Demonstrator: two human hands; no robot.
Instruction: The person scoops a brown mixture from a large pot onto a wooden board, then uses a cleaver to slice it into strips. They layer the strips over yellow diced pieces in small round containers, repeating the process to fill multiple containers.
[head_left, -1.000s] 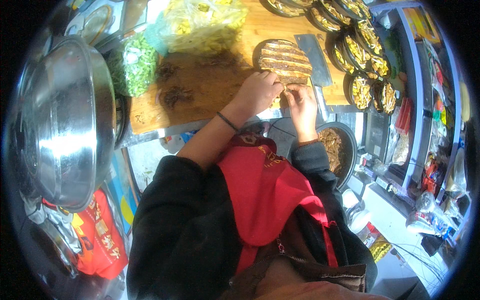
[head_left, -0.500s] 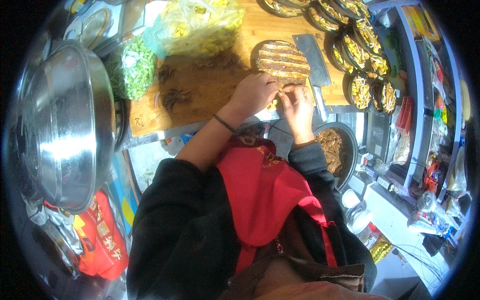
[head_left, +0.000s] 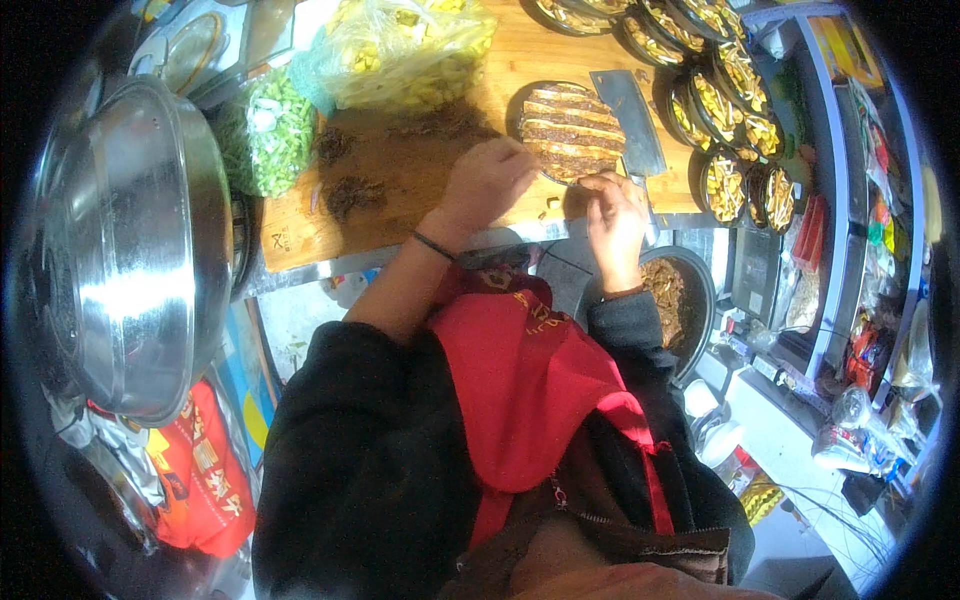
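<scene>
A round dish of food (head_left: 572, 132), laid in dark and light brown stripes, rests on the wooden cutting board (head_left: 400, 222). My left hand (head_left: 492, 180) hovers at the dish's lower left, its fingers curled together; whatever they hold, if anything, is hidden. At the dish's near edge is my right hand (head_left: 616, 218), fingers bent in toward the thumb, with their contents too small to make out. A cleaver (head_left: 630, 120) lies flat just right of the dish, its handle partly behind my right hand. Dark shreds (head_left: 352, 197) are scattered on the board's left part.
Several black bowls of sliced food (head_left: 722, 105) crowd the board's right. Plastic bags of yellow pieces (head_left: 415, 55) and green pieces (head_left: 275, 140) stand at the left. A large metal lid (head_left: 135, 250) rises at far left. A pot of brown food (head_left: 672, 310) sits below the board's edge.
My hands, which met at the dish's near edge, have parted. The left moved slightly left, the right slightly right and nearer to me. More of the dish shows.
</scene>
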